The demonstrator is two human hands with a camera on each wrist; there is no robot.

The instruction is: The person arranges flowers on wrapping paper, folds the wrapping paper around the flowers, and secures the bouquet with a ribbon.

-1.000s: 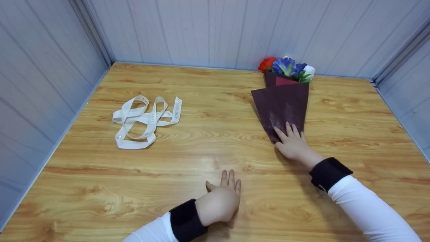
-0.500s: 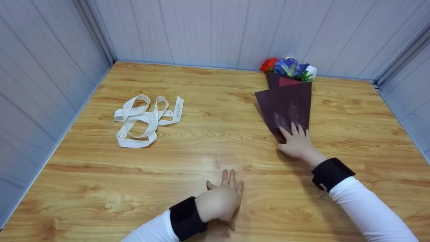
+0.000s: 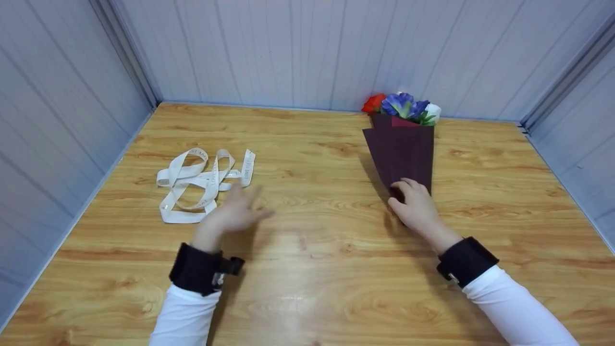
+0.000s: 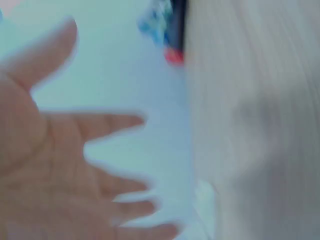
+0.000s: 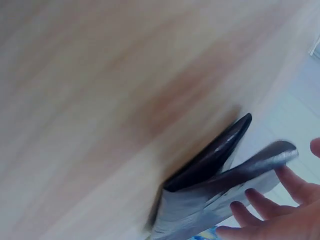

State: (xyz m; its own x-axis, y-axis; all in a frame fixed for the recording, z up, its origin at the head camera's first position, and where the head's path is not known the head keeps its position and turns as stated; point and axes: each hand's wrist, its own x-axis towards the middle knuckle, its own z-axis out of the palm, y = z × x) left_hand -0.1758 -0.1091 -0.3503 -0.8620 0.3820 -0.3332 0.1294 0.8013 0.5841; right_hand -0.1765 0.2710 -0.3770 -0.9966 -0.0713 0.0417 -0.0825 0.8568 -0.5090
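The person is wearing a white left sleeve [image 3: 185, 315] and a matching right sleeve [image 3: 521, 305], each wrinkling into folds toward its far end. A broad black left wristband [image 3: 193, 269] is sitting at the left sleeve's far end; a small dark block [image 3: 234, 265] is projecting from its right side, a shiny fitting [image 3: 218, 279] glinting beside it. A similar black right wristband [image 3: 468, 261] is bearing a small pale piece [image 3: 453, 278] at its near left edge.
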